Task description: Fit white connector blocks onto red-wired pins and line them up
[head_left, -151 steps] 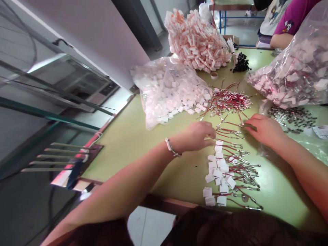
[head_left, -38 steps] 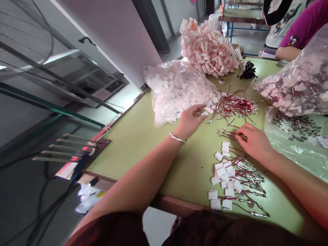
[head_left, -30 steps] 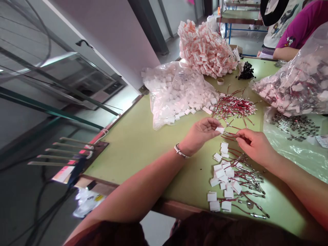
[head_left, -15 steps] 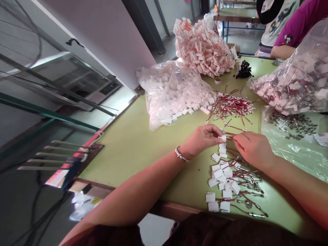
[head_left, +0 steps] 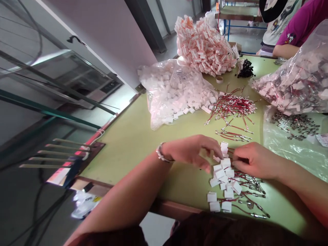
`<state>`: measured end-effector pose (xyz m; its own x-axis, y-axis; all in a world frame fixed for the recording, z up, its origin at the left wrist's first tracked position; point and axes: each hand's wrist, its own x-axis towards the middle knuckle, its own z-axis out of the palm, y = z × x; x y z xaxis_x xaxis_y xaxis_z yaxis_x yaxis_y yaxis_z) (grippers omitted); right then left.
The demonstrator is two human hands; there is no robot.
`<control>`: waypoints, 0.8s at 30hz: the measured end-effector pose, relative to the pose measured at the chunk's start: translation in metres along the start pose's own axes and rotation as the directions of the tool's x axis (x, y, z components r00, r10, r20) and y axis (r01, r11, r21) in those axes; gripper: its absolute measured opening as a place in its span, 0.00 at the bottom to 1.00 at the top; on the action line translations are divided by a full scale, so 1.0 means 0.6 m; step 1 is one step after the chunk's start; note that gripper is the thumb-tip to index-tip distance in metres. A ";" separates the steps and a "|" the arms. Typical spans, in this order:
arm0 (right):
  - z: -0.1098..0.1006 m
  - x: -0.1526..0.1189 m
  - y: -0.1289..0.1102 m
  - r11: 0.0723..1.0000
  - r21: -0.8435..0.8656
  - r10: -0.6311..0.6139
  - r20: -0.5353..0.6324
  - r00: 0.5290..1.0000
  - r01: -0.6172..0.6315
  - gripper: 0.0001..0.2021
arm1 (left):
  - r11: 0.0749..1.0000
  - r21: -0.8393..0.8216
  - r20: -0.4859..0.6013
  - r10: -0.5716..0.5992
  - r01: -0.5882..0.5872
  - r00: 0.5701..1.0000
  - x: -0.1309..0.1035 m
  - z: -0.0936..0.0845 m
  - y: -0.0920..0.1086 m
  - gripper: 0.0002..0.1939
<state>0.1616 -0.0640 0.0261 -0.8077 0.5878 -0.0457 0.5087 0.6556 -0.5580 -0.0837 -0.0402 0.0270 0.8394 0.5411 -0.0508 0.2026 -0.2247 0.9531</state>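
My left hand (head_left: 198, 152) is open, its fingers apart, beside a group of white plastic connector housings (head_left: 219, 173). Its fingertips are near or touching the upper housings; I cannot tell which. My right hand (head_left: 253, 160) is curled at the right of the group, thumb and fingertips drawn together around a red wire, mostly hidden by the fingers. Red wires (head_left: 247, 196) with metal ends run rightward from the housings. Above my hands, several loose red wires (head_left: 234, 136) lie in a small row, with a larger heap of red wires (head_left: 234, 106) behind them.
A clear plastic bag of white housings (head_left: 176, 92) lies at the back left of the green table (head_left: 128, 140). Behind it rises a pile of pinkish-white connectors (head_left: 205, 48). At the right are a filled bag (head_left: 294, 82) and small metal parts (head_left: 294, 124). A person's purple sleeve (head_left: 297, 27) shows beyond.
My left hand has let go of a white housing, opened, and moved down and left. My right hand has moved slightly downward. The small row of red wires is now uncovered.
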 end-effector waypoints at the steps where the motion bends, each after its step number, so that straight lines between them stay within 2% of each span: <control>1: -0.008 -0.005 -0.004 0.999 0.044 0.010 0.049 0.999 -0.012 0.09 | 0.999 0.025 -0.030 -0.028 0.029 0.999 -0.011 -0.016 0.000 0.14; 2: -0.015 -0.009 -0.007 0.996 0.073 0.037 0.077 0.996 -0.042 0.08 | 0.995 0.052 -0.170 -0.073 0.083 0.983 -0.020 -0.032 -0.003 0.10; 3: -0.022 -0.011 -0.008 0.992 0.090 0.078 0.082 0.994 -0.085 0.08 | 0.986 0.062 -0.362 -0.125 0.157 0.924 -0.026 -0.046 -0.009 0.08; 4: -0.027 -0.010 -0.006 0.986 0.099 0.132 0.061 0.989 -0.137 0.09 | 0.971 0.045 -0.560 -0.170 0.235 0.811 -0.029 -0.060 -0.017 0.09; 5: -0.031 -0.006 -0.004 0.978 0.100 0.183 0.020 0.983 -0.184 0.10 | 0.957 0.023 -0.693 -0.193 0.288 0.695 -0.029 -0.072 -0.026 0.11; 6: -0.033 0.001 0.000 0.972 0.086 0.220 -0.028 0.975 -0.217 0.11 | 0.944 0.029 -0.764 -0.191 0.328 0.616 -0.025 -0.083 -0.035 0.11; 7: -0.034 0.012 0.005 0.970 0.049 0.242 -0.075 0.967 -0.239 0.11 | 0.929 0.076 -0.800 -0.161 0.363 0.579 -0.018 -0.093 -0.043 0.10; 8: -0.033 0.025 0.009 0.967 -0.010 0.251 -0.111 0.961 -0.254 0.10 | 0.907 0.163 -0.808 -0.103 0.388 0.581 -0.009 -0.102 -0.050 0.08; 11: -0.020 0.070 0.018 0.933 -0.221 0.258 -0.139 0.956 -0.284 0.09 | 0.796 0.468 -0.735 0.111 0.382 0.669 0.027 -0.120 -0.069 0.12; 13: -0.006 0.095 0.020 0.891 -0.307 0.311 -0.128 0.942 -0.336 0.08 | 0.740 0.558 -0.695 0.169 0.376 0.699 0.048 -0.126 -0.083 0.15; 15: 0.009 0.110 0.020 0.845 -0.370 0.360 -0.136 0.923 -0.385 0.08 | 0.687 0.617 -0.654 0.176 0.384 0.736 0.064 -0.127 -0.099 0.16; 17: 0.020 0.116 0.020 0.821 -0.422 0.359 -0.143 0.922 -0.385 0.07 | 0.625 0.672 -0.615 0.171 0.397 0.770 0.071 -0.126 -0.114 0.14; 21: 0.023 0.115 0.018 0.813 -0.473 0.325 -0.112 0.939 -0.338 0.07 | 0.568 0.706 -0.606 0.176 0.423 0.776 0.075 -0.122 -0.132 0.12; 24: 0.008 0.110 0.018 0.828 -0.425 0.355 -0.111 0.928 -0.367 0.07 | 0.559 0.718 -0.591 0.176 0.414 0.788 0.080 -0.121 -0.133 0.13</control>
<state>0.1123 -0.0205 0.0130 -0.5362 0.8309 -0.1485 0.8441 0.5280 -0.0933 -0.0964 0.0625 -0.0299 0.3988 0.8653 0.3037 0.8229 -0.4838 0.2979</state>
